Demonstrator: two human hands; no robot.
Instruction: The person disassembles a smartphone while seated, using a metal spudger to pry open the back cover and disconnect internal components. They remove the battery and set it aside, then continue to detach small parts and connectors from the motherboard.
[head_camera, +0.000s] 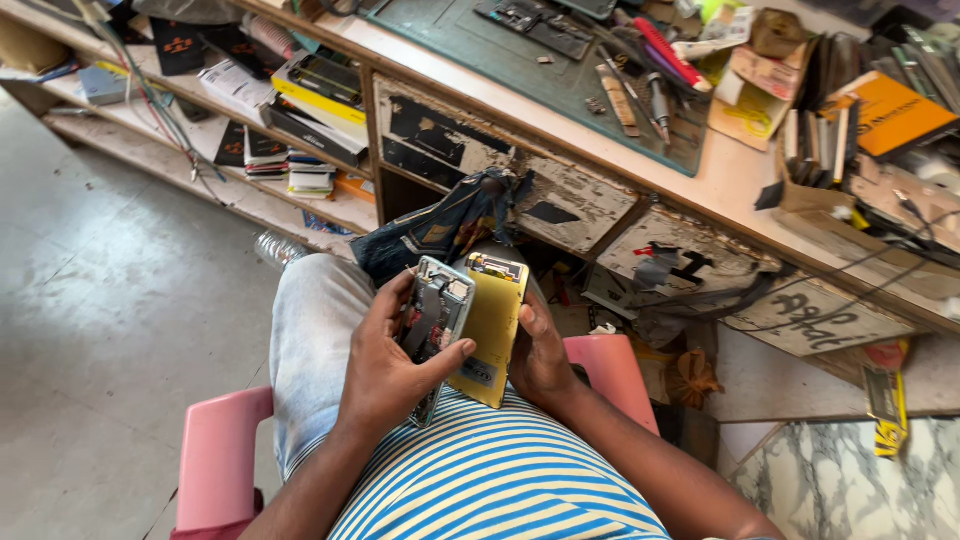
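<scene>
I sit on a pink chair (215, 455) and hold an opened phone over my lap. My left hand (385, 365) grips the phone body (437, 320), whose bare circuit parts face up, with the thumb across its lower edge. My right hand (540, 355) holds the yellow back panel (492, 330), which stands beside the body and touches it along one long edge. Both pieces are tilted upright. My fingers hide the lower ends of both.
A worn wooden workbench (700, 190) runs across the top, with a green mat (480, 50), tools, boxes and cables on it. Shelves at left (300, 110) hold stacked phone boxes. A dark cloth (440, 225) hangs from a drawer. Grey floor lies at left.
</scene>
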